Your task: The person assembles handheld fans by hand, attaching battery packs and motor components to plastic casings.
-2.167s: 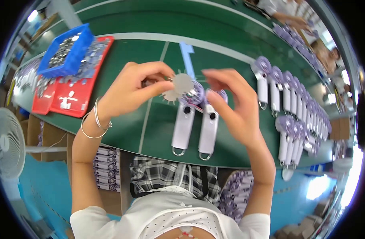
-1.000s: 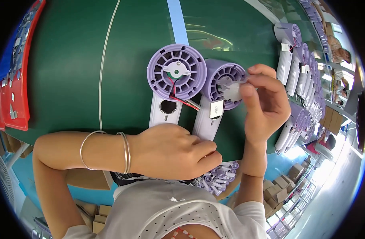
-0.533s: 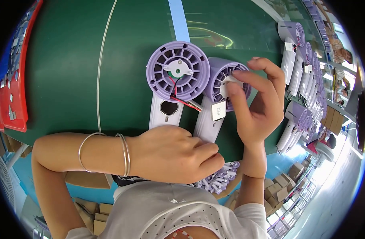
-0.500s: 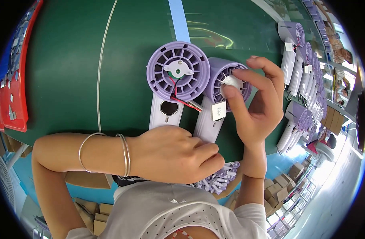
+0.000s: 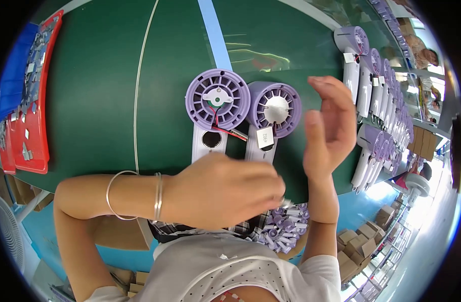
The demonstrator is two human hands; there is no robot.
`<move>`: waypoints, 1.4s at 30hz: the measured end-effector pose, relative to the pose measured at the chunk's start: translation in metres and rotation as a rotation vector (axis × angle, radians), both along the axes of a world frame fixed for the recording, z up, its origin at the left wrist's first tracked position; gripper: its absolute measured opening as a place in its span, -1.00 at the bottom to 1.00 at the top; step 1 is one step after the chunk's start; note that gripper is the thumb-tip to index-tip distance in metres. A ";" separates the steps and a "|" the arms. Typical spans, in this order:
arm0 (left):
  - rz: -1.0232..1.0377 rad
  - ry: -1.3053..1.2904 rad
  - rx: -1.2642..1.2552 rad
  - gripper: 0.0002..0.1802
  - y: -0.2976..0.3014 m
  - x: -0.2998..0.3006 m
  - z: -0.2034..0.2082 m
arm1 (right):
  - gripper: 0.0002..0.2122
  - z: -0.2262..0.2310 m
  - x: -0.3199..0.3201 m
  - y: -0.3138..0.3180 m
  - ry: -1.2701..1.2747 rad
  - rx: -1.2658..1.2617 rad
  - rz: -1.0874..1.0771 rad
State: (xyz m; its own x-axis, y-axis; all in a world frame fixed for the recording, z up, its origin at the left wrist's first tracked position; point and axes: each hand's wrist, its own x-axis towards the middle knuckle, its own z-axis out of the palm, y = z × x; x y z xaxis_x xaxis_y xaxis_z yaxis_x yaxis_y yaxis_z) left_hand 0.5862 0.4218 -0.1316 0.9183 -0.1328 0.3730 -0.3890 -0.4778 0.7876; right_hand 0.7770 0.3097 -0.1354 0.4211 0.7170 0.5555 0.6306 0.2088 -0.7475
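Two handheld fans with purple round heads and white handles lie side by side on the green table. The left fan (image 5: 218, 99) shows a white motor mount with red and black wires. The right fan (image 5: 277, 111) has a silver disc at its centre and a small white tag by its neck. My left hand (image 5: 223, 191), blurred, is closed in front of the handles, hiding their lower ends. A small shiny piece (image 5: 286, 203) shows at its fingertips, too smeared to name. Right of the right fan, my right hand (image 5: 335, 128) is open, holding nothing, thumb and fingers apart.
A red tray (image 5: 42, 146) with small silvery pieces stands at the left beside a blue sheet or bin (image 5: 16, 70). Rows of similar fans (image 5: 364, 85) line the right side. Below the table edge, a box holds many purple-and-white pieces (image 5: 286, 226).
My right hand has come off the right fan's silver disc and moved away to its right. My left hand has shifted slightly, with a shiny piece now at its fingertips.
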 end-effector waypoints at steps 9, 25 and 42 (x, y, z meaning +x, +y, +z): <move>0.350 0.351 -0.680 -0.80 0.031 -0.015 0.080 | -0.67 0.091 -0.049 -0.009 0.289 -0.225 0.316; 0.873 -0.096 0.629 -0.73 0.122 -0.077 0.005 | -0.71 0.092 -0.088 0.041 0.456 -0.323 0.144; 0.515 -0.411 0.330 -0.60 0.092 -0.080 -0.027 | -0.80 0.046 -0.097 0.068 0.028 -0.401 0.078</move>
